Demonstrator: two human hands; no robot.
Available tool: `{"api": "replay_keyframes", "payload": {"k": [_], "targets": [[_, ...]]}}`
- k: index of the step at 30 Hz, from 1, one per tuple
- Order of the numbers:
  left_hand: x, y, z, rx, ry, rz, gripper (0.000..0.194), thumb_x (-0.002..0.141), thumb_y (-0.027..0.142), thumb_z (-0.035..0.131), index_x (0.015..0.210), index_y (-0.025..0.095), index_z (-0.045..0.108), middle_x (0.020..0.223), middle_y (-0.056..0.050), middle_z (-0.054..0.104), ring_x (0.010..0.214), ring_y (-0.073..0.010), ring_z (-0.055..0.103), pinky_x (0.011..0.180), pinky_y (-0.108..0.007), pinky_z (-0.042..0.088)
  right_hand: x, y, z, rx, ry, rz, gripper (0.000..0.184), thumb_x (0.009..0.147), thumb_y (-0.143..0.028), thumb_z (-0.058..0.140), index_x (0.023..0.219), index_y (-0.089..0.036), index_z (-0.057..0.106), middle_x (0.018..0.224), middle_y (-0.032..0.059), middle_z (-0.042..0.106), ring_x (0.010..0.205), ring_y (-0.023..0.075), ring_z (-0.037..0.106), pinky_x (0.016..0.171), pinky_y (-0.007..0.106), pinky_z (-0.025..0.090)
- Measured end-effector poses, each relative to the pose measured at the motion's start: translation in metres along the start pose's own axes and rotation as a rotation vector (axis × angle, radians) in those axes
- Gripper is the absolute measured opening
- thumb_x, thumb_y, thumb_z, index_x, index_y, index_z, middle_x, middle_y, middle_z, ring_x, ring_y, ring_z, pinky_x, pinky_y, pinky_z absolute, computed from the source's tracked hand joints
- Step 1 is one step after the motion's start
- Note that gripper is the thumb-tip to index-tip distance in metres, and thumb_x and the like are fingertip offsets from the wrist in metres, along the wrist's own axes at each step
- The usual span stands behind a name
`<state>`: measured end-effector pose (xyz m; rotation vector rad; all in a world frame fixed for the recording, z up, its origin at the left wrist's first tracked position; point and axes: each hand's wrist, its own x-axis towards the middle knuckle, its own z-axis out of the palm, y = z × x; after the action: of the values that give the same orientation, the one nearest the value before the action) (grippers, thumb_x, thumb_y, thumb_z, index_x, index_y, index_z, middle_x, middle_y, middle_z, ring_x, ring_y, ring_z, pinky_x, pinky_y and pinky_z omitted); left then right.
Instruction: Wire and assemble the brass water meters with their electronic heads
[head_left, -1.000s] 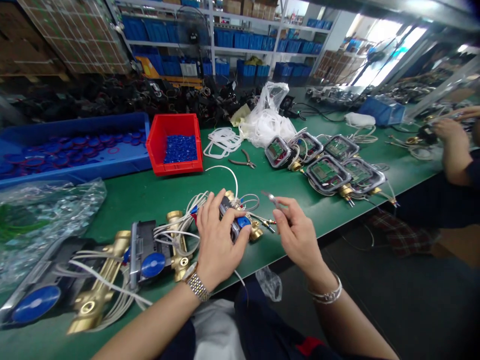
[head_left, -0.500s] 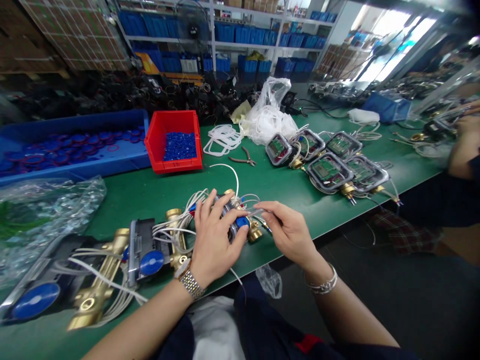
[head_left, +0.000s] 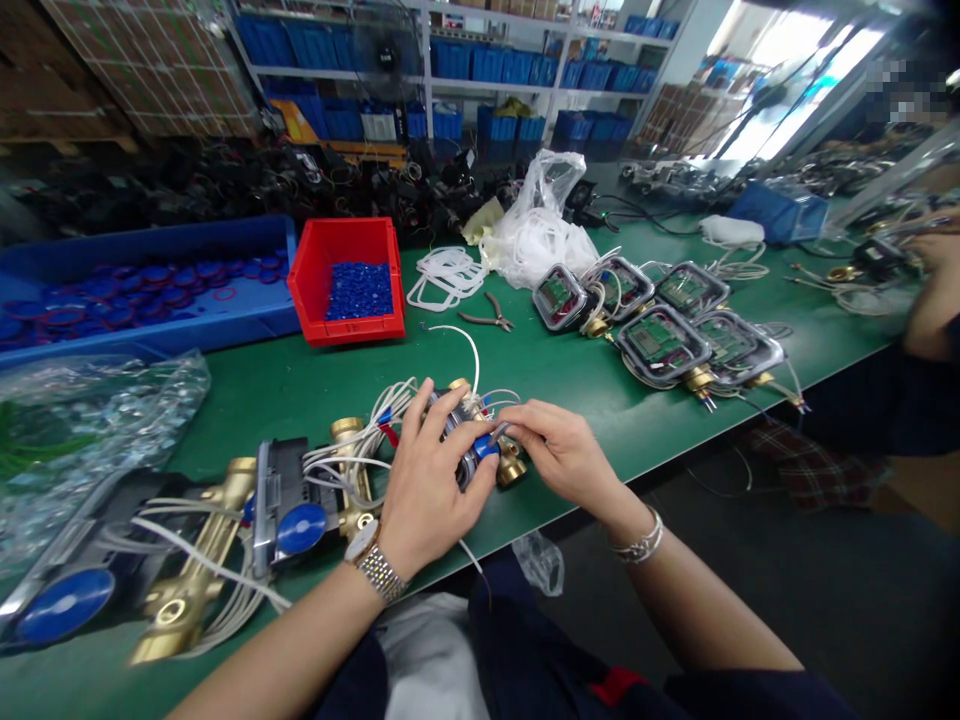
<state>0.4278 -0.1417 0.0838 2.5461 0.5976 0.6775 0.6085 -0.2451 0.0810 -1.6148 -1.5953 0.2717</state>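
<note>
My left hand (head_left: pixel 433 475) wraps over a dark-housed meter (head_left: pixel 466 462) with brass pipe fittings, holding it on the green bench. Much of that meter is hidden under the fingers. A blue round cap (head_left: pixel 487 446) shows on its side near my thumb. My right hand (head_left: pixel 559 450) is closed in a pinch on a small, thin greyish piece (head_left: pixel 499 432), whose tip meets the blue cap; its exact kind is unclear. White cables (head_left: pixel 382 430) lie left of the meter. Two more meters, one with a blue disc (head_left: pixel 301 528) and one with a brass pipe (head_left: pixel 196 560), lie further left.
Behind stand a red bin (head_left: pixel 346 325) of small blue parts and a blue tray (head_left: pixel 255 312) of blue discs. Pliers (head_left: pixel 491 318) and white gaskets (head_left: pixel 448 278) lie mid-bench. Several clear-lidded meters (head_left: pixel 664 343) sit to the right. Another person's arm (head_left: pixel 930 290) is at far right.
My right hand has moved slightly left, bringing the thin piece closer against the blue cap. My left hand stays on the meter.
</note>
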Motion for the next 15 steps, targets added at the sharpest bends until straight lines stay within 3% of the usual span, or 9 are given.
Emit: {"api": "replay_keyframes", "payload": {"k": [6, 11, 15], "targets": [[0.001, 0.0, 0.0, -0.002, -0.005, 0.001, 0.034, 0.095, 0.031, 0.06, 0.128, 0.028, 0.065, 0.157, -0.004, 0.043, 0.157, -0.0333, 0.015, 0.127, -0.06, 0.023, -0.003, 0.01, -0.003, -0.154, 0.01, -0.175, 0.025, 0.102, -0.016, 0.052, 0.119, -0.018, 0.07, 0.086, 0.0062, 0.065, 0.079, 0.0196, 0.055, 0.071, 0.033, 0.046], [0.0, -0.001, 0.001, 0.006, -0.007, 0.003, 0.032, 0.095, 0.031, 0.059, 0.126, 0.027, 0.066, 0.157, -0.005, 0.043, 0.157, -0.0325, 0.014, 0.128, -0.058, 0.023, 0.012, 0.023, -0.014, -0.092, -0.068, -0.336, 0.029, 0.101, -0.012, 0.054, 0.121, -0.024, 0.072, 0.097, 0.0054, 0.072, 0.085, 0.019, 0.058, 0.078, 0.034, 0.05], [0.0, -0.001, 0.0, 0.016, -0.015, 0.014, 0.034, 0.096, 0.033, 0.058, 0.128, 0.026, 0.064, 0.158, -0.006, 0.042, 0.156, -0.0322, 0.014, 0.128, -0.058, 0.021, 0.019, 0.023, -0.022, -0.121, -0.128, -0.346, 0.027, 0.101, -0.015, 0.054, 0.119, -0.024, 0.073, 0.096, 0.0051, 0.073, 0.085, 0.0188, 0.059, 0.078, 0.033, 0.05]]}}
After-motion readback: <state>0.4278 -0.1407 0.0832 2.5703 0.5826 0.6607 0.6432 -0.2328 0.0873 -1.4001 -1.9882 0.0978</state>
